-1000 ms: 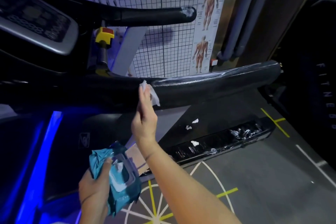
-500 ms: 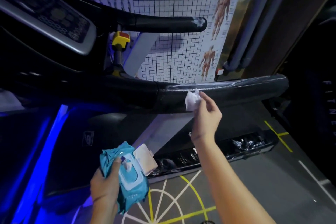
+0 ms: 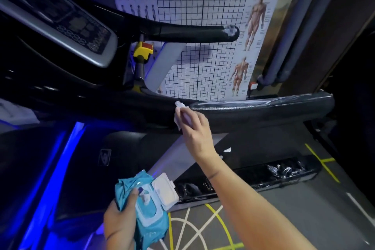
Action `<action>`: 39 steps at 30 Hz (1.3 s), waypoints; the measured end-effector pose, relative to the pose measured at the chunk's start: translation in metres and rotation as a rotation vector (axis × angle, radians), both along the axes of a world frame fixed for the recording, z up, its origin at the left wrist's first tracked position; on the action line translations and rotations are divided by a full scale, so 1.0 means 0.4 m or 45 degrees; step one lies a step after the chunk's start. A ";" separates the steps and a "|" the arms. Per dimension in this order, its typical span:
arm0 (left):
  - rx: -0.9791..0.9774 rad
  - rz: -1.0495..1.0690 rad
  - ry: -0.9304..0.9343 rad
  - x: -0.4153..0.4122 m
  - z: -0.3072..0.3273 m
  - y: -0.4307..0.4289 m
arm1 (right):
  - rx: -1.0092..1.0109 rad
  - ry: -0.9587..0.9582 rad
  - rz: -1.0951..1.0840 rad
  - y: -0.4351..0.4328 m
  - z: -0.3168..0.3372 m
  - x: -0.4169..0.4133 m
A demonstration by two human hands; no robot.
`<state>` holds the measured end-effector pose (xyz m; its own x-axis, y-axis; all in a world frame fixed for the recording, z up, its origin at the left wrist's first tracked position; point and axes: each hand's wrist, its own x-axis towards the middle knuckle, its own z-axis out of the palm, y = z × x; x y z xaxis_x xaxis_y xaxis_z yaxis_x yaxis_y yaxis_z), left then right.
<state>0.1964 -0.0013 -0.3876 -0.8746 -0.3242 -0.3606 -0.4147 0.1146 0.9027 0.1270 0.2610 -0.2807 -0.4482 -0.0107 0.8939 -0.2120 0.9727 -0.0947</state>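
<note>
A black padded treadmill handrail (image 3: 263, 110) runs across the middle of the head view, its right half shiny and wet. My right hand (image 3: 194, 130) holds a small white wet wipe (image 3: 179, 112) and presses it against the rail near its middle. Low in the frame, my left hand (image 3: 119, 223) grips a teal pack of wet wipes (image 3: 146, 209) whose white flip lid stands open.
The treadmill console (image 3: 60, 26) sits at upper left, with a second black handle (image 3: 194, 33) and a yellow safety key (image 3: 143, 50) beside it. A grid-and-anatomy poster (image 3: 203, 26) hangs behind. Bits of white wipe (image 3: 227, 150) lie on the treadmill's side rail below.
My right hand slid the wipe right along the rail, then back left to its middle. My left hand kept holding the pack.
</note>
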 end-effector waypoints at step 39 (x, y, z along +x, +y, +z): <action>0.136 -0.036 0.106 -0.081 -0.022 0.244 | -0.014 -0.377 -0.131 0.215 0.131 0.043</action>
